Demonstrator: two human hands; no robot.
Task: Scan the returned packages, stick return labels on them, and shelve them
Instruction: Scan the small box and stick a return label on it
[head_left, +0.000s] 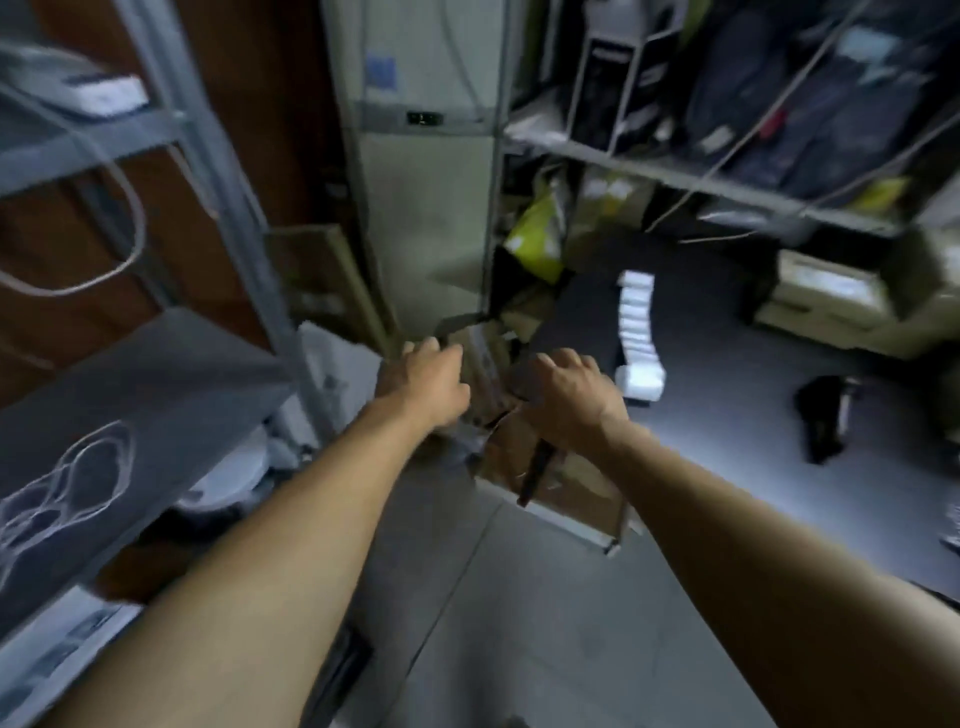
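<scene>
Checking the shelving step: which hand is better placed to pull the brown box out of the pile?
Probably the right hand: it rests on the brown box. The left hand is on a grey parcel beside it. Blur hides both grips.

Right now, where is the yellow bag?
In the head view, the yellow bag sits right of centre, under the grey metal shelf, beside the tall pale cabinet.

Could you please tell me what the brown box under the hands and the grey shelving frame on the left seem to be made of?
The brown box with dark tape looks like matte corrugated cardboard: tan faces, pale cut edge. The grey shelving frame looks like painted metal: thin, flat angled uprights. Blur leaves both uncertain.
</scene>
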